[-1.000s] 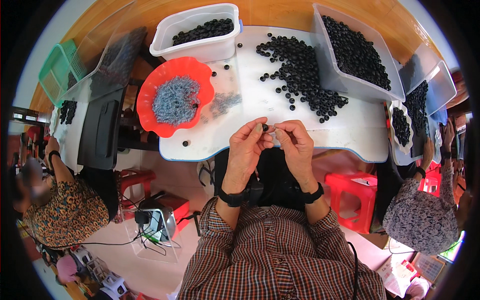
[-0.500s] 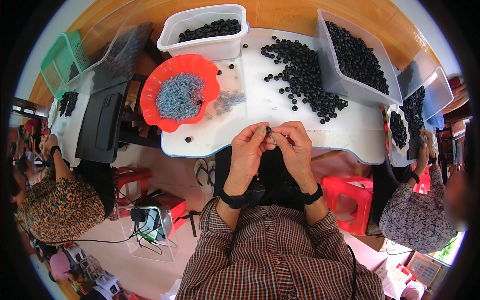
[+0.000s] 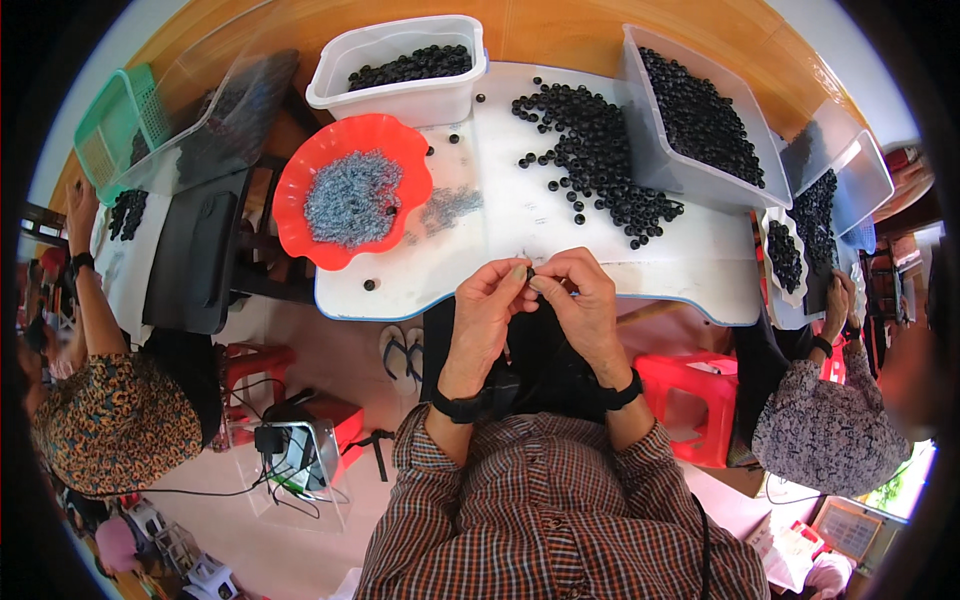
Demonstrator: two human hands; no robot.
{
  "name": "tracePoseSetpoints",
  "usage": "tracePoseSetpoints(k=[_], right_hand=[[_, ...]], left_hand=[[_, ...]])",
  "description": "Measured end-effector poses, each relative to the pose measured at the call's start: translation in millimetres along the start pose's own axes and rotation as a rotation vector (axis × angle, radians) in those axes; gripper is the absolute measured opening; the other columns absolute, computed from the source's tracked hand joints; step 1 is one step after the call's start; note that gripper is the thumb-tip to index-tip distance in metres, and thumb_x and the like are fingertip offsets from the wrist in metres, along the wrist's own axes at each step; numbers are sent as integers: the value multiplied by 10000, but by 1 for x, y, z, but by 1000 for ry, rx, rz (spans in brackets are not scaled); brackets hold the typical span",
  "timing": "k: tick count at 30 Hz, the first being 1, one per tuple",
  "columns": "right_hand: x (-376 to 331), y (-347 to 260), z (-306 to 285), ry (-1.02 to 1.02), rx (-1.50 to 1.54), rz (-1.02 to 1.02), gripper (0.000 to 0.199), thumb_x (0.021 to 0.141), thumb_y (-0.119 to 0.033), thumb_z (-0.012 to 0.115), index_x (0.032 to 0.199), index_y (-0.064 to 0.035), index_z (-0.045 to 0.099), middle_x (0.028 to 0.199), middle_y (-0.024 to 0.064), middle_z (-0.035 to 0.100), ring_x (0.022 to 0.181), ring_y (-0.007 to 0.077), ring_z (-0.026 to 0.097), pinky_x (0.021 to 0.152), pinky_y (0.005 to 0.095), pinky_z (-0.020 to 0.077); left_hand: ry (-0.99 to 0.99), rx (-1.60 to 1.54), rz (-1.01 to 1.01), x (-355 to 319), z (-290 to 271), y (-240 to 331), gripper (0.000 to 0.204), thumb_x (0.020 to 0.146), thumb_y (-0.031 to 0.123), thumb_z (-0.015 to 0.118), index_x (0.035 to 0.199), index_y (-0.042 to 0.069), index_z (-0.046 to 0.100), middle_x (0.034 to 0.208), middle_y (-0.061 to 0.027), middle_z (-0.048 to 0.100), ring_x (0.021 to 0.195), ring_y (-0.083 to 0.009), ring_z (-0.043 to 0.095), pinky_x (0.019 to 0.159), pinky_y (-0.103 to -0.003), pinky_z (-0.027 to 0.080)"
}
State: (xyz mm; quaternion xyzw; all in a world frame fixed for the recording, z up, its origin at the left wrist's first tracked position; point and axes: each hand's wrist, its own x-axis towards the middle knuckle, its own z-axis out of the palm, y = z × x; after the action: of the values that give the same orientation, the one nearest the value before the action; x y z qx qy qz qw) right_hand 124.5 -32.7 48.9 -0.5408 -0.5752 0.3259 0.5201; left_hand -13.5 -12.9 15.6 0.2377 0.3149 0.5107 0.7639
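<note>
Over the table's near edge, my left hand [image 3: 490, 312] and my right hand [image 3: 582, 306] meet, thumbs and fingertips closed together. Pinched between them is a small round black part [image 3: 530, 272], mostly covered by my fingers. Beyond my hands, many loose round black parts [image 3: 590, 140] lie spread on the white table [image 3: 400, 285]. To the left, a red scalloped bowl [image 3: 288, 205] holds a heap of small bluish-grey, wiry-looking pieces [image 3: 350, 195]. A few more of these pieces [image 3: 450, 208] lie scattered beside the bowl.
A white tub [image 3: 420, 105] and a translucent bin [image 3: 690, 180], both with black parts, stand at the back. Co-workers sit left [image 3: 120, 410] and right [image 3: 830, 425]. Red stools [image 3: 690, 395], sandals [image 3: 400, 350] and a clear box with cables [image 3: 290, 465] are below.
The view has shifted slightly. My fingers have closed further over the black part, which shows less now. The left co-worker's arm has reached forward to the green basket.
</note>
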Motion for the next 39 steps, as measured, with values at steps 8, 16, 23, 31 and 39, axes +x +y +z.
tracePoseSetpoints(k=[8,16,23,31,39], right_hand=[[-2,17,-9,-116,308,238,56,862,5,687,894,14,642,853,47,658,748,98,632,680,237,527],[1,18,-12,-141,347,420,63,875,-8,677,918,25,643,832,44,680,735,82,626,687,224,521],[9,37,-16,18,216,254,91,867,-31,685,933,21,652,832,45,671,726,83,608,648,250,509],[39,44,-33,267,-277,80,170,824,-15,691,982,20,638,883,134,625,697,196,640,637,301,518],[64,52,-36,264,-460,166,294,780,-35,720,1040,53,616,923,182,623,720,255,639,673,353,524]], left_hand=[[-127,24,-88,2,-14,4,179,953,94,611,1079,-25,653,885,-61,672,724,-113,628,657,-239,541],[-134,7,-116,5,-12,-3,208,962,77,581,1122,-40,642,902,-76,670,731,-129,624,630,-254,525],[-63,-86,-133,12,-4,-10,223,968,94,578,1130,-46,638,902,-88,669,708,-115,606,617,-236,507],[-60,-120,-136,15,-3,-10,220,962,96,593,1125,-44,642,897,-113,689,678,-115,641,623,-239,556],[-70,-103,-152,15,-5,-12,216,961,97,597,1128,-31,648,910,-110,695,691,-117,648,623,-246,563]])
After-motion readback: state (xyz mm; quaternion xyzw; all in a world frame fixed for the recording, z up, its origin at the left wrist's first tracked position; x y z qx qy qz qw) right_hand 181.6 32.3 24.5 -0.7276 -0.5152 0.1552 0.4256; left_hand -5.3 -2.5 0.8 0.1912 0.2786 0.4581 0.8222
